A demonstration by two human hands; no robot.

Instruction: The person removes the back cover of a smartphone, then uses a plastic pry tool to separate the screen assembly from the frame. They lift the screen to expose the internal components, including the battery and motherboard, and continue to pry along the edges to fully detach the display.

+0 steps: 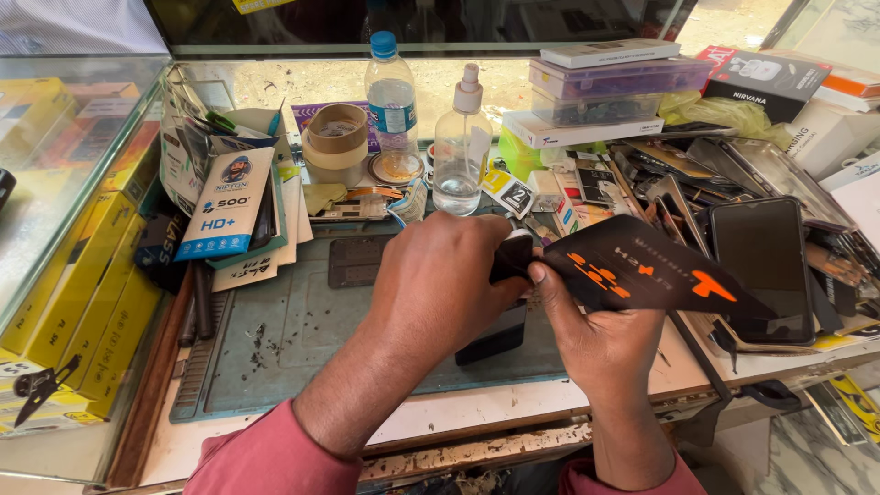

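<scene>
Over the grey-green work mat (pixel 302 348), right in the middle of my cluttered bench, I hold a flat black packet with orange marks (pixel 642 270) in my right hand (pixel 600 344), thumb on top at its near edge and the other fingers curled underneath. My left hand (pixel 440 284) reaches across and pinches a small black-and-white piece (pixel 513 255) at the packet's mouth; the fingertips are closed on it, though my knuckles hide exactly how they sit. A dark phone (pixel 495 337) lies on the mat just below both hands, mostly hidden by them.

To do this well, I judge that the grip on the packet should stay near the opening, so the sleeve does not buckle, and that the pull from the left should run straight along the packet's length, not upward, so nothing inside bends. Light pressure on the edges only seems wise, keeping fingertips off any flat face.

The mat carries dark crumbs of debris (pixel 266 344) near its left side; I would keep the piece well above them. A clear spray bottle (pixel 461 142) and a water bottle (pixel 391 96) stand just behind my hands, near enough to knock with a careless elbow.
</scene>
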